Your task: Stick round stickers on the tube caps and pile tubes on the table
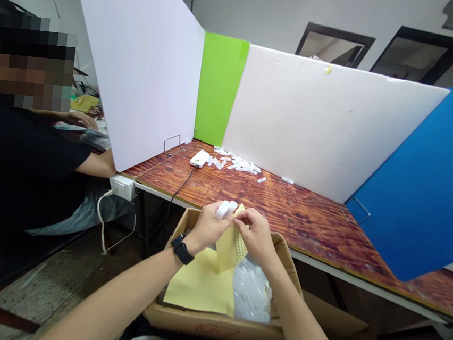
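My left hand [209,224], with a black watch [182,249] on its wrist, is closed around small white plastic pieces [226,208] whose rounded ends stick out at the top. Between both hands hangs a yellow sticker sheet [232,245] with rows of small dark marks. The fingertips of my right hand [255,234] pinch its upper edge. Below lies a cardboard box [211,323]. Inside it are a plain yellow sheet [201,285] and a clear plastic bag [252,295] of whitish pieces. My fingers partly hide what the left hand grips.
On the wood-patterned table [298,214] lie several loose white pieces [245,165] and a white device [199,158] with a black cable. White, green and blue panels [413,182] stand around it. At the left, a person [18,171] sits beside a power socket [122,186].
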`<state>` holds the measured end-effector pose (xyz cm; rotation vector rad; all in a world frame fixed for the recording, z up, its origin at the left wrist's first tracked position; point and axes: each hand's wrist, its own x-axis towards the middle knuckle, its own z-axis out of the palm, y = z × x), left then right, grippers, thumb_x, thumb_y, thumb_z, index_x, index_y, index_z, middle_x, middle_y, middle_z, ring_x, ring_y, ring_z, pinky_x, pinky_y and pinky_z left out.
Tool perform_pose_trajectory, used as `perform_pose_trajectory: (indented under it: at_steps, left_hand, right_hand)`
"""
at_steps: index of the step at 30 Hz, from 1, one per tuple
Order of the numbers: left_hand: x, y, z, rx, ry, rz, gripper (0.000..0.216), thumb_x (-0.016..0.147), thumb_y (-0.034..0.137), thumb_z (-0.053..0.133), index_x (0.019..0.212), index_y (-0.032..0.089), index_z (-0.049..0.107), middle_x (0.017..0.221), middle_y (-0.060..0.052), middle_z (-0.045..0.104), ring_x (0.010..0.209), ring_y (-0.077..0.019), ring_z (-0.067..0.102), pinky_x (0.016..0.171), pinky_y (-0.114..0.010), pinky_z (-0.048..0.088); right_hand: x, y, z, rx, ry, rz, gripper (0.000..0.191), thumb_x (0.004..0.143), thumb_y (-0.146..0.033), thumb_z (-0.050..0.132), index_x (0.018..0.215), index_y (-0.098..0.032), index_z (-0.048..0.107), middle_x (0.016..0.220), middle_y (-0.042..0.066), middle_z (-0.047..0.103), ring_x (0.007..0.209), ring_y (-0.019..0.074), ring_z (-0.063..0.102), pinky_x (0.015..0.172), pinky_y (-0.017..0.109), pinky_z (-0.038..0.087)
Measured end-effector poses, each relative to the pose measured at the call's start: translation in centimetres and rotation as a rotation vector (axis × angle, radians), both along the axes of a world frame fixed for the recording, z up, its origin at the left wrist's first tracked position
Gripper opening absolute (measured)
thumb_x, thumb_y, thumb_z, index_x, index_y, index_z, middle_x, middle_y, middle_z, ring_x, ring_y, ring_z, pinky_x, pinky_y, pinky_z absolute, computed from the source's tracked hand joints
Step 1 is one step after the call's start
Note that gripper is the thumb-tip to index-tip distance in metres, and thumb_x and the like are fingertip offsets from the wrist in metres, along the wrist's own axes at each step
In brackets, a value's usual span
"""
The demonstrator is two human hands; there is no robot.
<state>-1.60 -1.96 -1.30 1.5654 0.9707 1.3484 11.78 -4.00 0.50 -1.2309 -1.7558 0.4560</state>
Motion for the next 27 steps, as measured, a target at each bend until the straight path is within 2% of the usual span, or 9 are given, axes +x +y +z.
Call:
perform_pose_trajectory:
  at_steps: [4, 8, 12, 15, 21, 27]
  left_hand:
    - [-0.2, 0.0, 0.2, -0.054, -0.04, 0.0, 0.021, 0.066, 0.031, 0.061, 0.068, 0.014, 0.049, 0.059, 0.004, 0.046, 0.054, -0.0079, 0.042, 0.05, -0.019, 0.035]
    - [-0.4, -0.9, 0.7, 0.069, 0.052, -0.004, 0.019, 0.072, 0.033, 0.057, 0.072, 0.014, 0.052, 0.063, 0.002, 0.05, 0.058, -0.009, 0.044, 0.053, -0.02, 0.037]
    - [-0.5, -1.8, 1.3, 0.212, 0.141, -0.081, 0.018, 0.078, 0.03, 0.051, 0.086, 0.015, 0.057, 0.078, -0.003, 0.059, 0.07, -0.0132, 0.052, 0.065, -0.023, 0.04]
    - [-0.5, -2.0, 1.4, 0.276, 0.198, -0.102, 0.019, 0.079, 0.029, 0.049, 0.089, 0.015, 0.058, 0.085, -0.006, 0.061, 0.077, -0.0158, 0.054, 0.07, -0.026, 0.04]
    - [-0.4, -1.8, 1.0, 0.356, 0.26, -0.124, 0.015, 0.08, 0.023, 0.047, 0.088, 0.016, 0.057, 0.087, -0.006, 0.061, 0.079, -0.0164, 0.055, 0.073, -0.028, 0.041]
    - [-0.3, -1.5, 0.8, 0.405, 0.295, -0.097, 0.016, 0.079, 0.017, 0.046, 0.092, 0.017, 0.056, 0.09, -0.006, 0.061, 0.083, -0.0169, 0.055, 0.075, -0.029, 0.042]
  right_hand:
    - [0.7, -0.4, 0.8, -0.111, 0.12, 0.116, 0.009, 0.073, -0.025, 0.054, 0.068, -0.018, 0.052, 0.068, 0.001, 0.053, 0.064, 0.0141, 0.05, 0.061, 0.026, 0.042]
    - [1.5, -1.1, 1.9, -0.178, 0.298, 0.207, 0.017, 0.077, -0.035, 0.053, 0.075, -0.019, 0.049, 0.074, 0.002, 0.054, 0.067, 0.0142, 0.051, 0.062, 0.026, 0.043]
    - [1.8, -2.0, 3.0, -0.105, 0.302, 0.248, 0.016, 0.078, -0.035, 0.053, 0.075, -0.019, 0.05, 0.085, 0.004, 0.054, 0.079, 0.0154, 0.052, 0.071, 0.027, 0.043]
    - [1.8, -2.5, 3.8, -0.139, 0.264, 0.316, 0.016, 0.079, -0.033, 0.053, 0.074, -0.018, 0.051, 0.09, 0.005, 0.054, 0.083, 0.0163, 0.053, 0.075, 0.029, 0.043]
    - [2.4, -2.2, 4.5, -0.231, 0.234, 0.45, 0.014, 0.079, -0.03, 0.054, 0.074, -0.017, 0.051, 0.087, 0.005, 0.054, 0.078, 0.0147, 0.052, 0.072, 0.028, 0.043]
    - [2.3, -1.9, 4.2, -0.227, 0.268, 0.433, 0.012, 0.079, -0.027, 0.056, 0.076, -0.016, 0.052, 0.082, 0.004, 0.053, 0.075, 0.0134, 0.051, 0.068, 0.026, 0.041]
